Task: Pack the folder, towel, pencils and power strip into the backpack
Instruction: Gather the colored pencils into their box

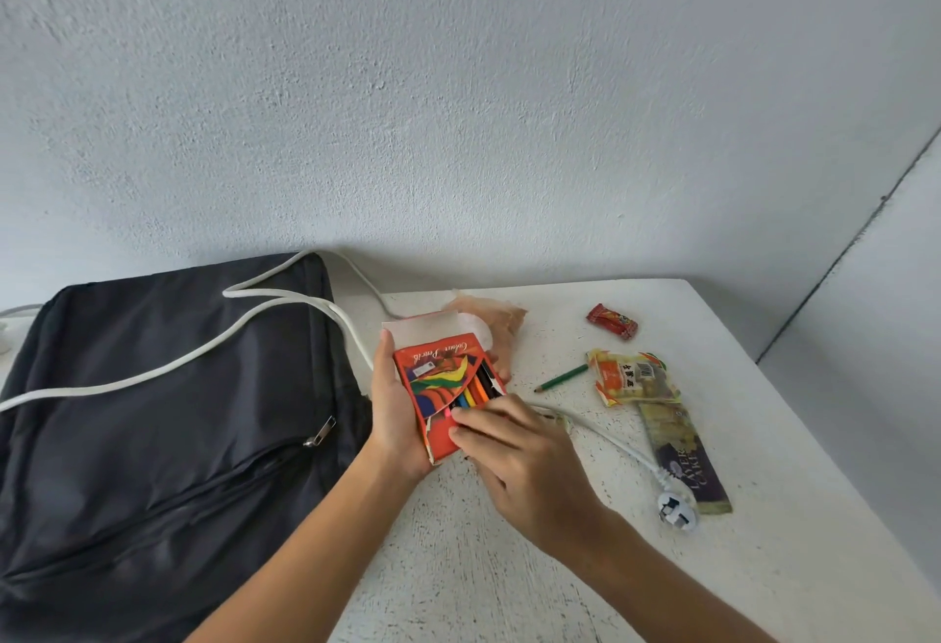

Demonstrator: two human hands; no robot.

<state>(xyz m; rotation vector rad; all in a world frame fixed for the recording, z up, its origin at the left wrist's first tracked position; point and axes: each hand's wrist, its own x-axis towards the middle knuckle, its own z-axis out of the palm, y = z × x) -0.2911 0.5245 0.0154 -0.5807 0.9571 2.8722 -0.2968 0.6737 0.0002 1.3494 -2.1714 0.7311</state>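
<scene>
my left hand [394, 403] wraps the orange pencil box [443, 388] from the left, thumb along its far edge and fingers curled under, so the box stays tilted up off the desk [458, 566] with its torn near end toward me. that grip is there to keep the box steady while the other hand works. my right hand [514, 459] lies over the near right corner, its fingertips [461, 431] bent and pressing on the coloured pencils [473, 395] that show through the cut window; i judge i am nudging them back in so they do not slide out when the box goes in the bag.

one green pencil [561, 378] lies loose on the desk just right of the box, apart from it, so i judge the set is not yet whole.

the dark backpack [153, 413] lies flat on the left, its front zip [320, 431] looking closed. the white cable [153, 372] of the power strip drapes across the bag and runs behind my hands to the plug [674, 507] near right on the desk; the strip body i cannot make out. a crumpled peach cloth [501, 321], maybe the towel, sits just beyond the box. i see no folder.

snack packets [631, 377], a red sweet [611, 321] and a layer cake wrapper [685, 459] lie to the right.
</scene>
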